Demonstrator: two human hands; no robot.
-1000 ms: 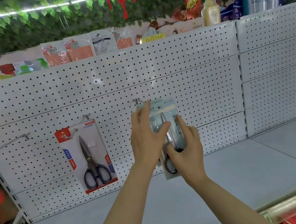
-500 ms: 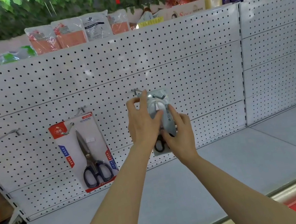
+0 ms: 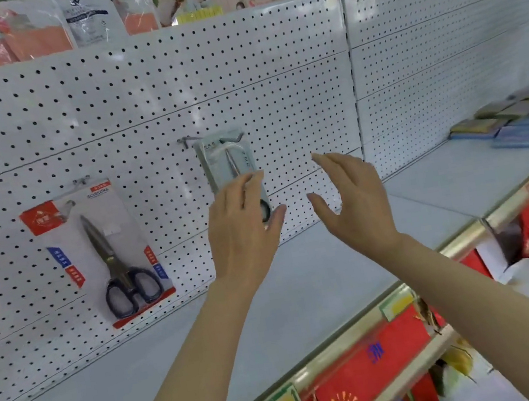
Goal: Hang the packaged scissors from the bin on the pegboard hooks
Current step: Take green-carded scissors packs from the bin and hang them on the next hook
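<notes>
A single head-worn wide-angle view looks forward and slightly down, close to the pegboard at about arm's reach. It faces the board somewhat obliquely, so the panels recede rightward. The shelf edge runs below both forearms; no second view shares the scene.

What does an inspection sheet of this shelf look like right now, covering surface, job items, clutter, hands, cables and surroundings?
Surface: grey shelf under a white pegboard, mostly bare.
Job's things: red-carded scissors pack hangs on the left hook; clear scissors pack hangs on the middle hook. Bin not in view.
Clutter: stacked flat packs at the shelf's far right.
Grips: left hand open, fingers in front of the clear pack, contact unclear; right hand open, apart from it.
Cables: nothing seen.
Surroundings: bagged goods above the pegboard; red packages on the shelf below.
</notes>
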